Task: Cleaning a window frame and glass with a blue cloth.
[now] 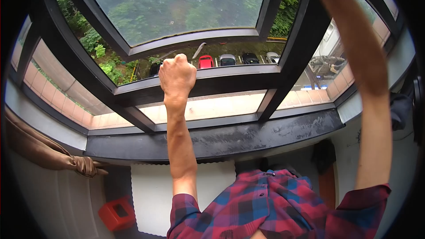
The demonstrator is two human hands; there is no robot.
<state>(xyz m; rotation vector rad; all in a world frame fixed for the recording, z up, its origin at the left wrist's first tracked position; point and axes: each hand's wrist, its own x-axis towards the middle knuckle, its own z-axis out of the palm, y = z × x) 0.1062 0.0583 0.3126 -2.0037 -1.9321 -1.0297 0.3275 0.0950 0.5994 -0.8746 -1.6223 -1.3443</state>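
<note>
My left hand (178, 79) is closed in a fist at the lower rail (234, 71) of a dark window frame. Its fingers face away from me, so whatever they hold is hidden. Just beyond the fist, the outward-tilted window sash (195, 36) hangs over the opening, its pane (181, 6) cloudy. A pale curved window handle (199, 50) shows below the sash's bottom edge, to the right of my fist and apart from it. My right arm (365, 66) reaches up along the right side of the window, and its hand lies beyond the top edge of the picture.
Below the window runs a dark, scuffed sill (248, 137). A brown tied curtain (53, 150) hangs at the left. Beneath the sill are a white panel (152, 194) and a red plastic stool (117, 214). Outside stand parked cars (206, 62) and trees.
</note>
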